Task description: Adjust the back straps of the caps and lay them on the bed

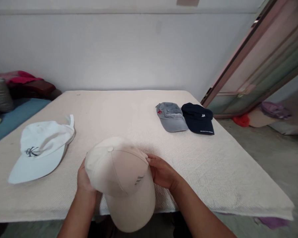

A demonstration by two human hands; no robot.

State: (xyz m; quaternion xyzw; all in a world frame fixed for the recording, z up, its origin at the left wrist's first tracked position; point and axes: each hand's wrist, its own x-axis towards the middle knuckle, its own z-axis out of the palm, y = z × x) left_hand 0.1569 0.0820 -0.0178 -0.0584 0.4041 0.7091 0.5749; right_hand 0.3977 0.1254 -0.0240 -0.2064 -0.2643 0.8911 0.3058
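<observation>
Between my two hands is a cream baseball cap (124,175), its brim pointing toward me and hanging past the table's front edge. My left hand (85,177) is closed around the cap's left side, with its fingers mostly hidden behind the crown. On the other side my right hand (161,170) grips the cap's edge near the brim, thumb and fingers pressed on the fabric. A white baseball cap (43,142) with a dark letter logo lies at the left. Farther back on the right, a grey cap (172,117) sits against a navy cap (198,117).
A cream textured cloth covers the table (119,112), which stands against a pale wall (119,49). To the left are a grey cushion (0,94) and a blue surface (29,109). A framed glass door (253,66) and bags (265,114) are on the right.
</observation>
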